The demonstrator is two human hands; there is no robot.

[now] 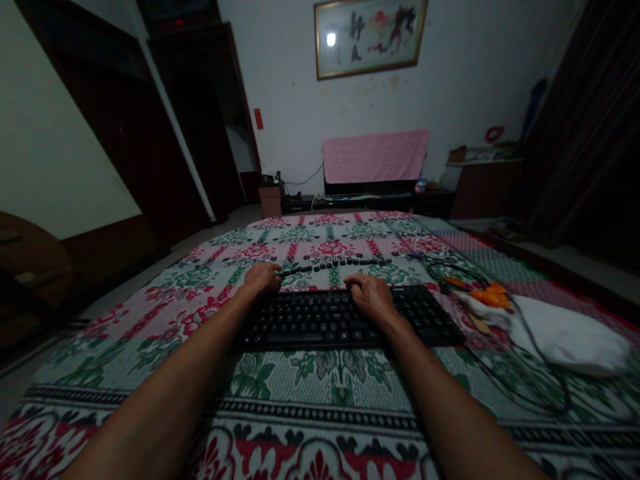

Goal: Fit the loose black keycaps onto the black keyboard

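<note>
A black computer keyboard [300,321] lies flat on a patterned cloth in front of me. Behind it runs a row of small loose black keycaps [325,267]. My left hand [262,275] is at the left end of that row, near the keyboard's back left corner. Its fingers are bent together by the nearest keycap, and what is between them is too small to make out. Over the right part of the keyboard sits my right hand [371,295], fingers loosely curled and pointing left, with a small gap to the thumb and nothing visible in it.
The floral cloth [320,373] covers the table. To the right are a black cable [543,360], an orange item [491,295] and a white cloth bundle [565,333]. Beyond the table stands a cabinet with a pink cover [375,157].
</note>
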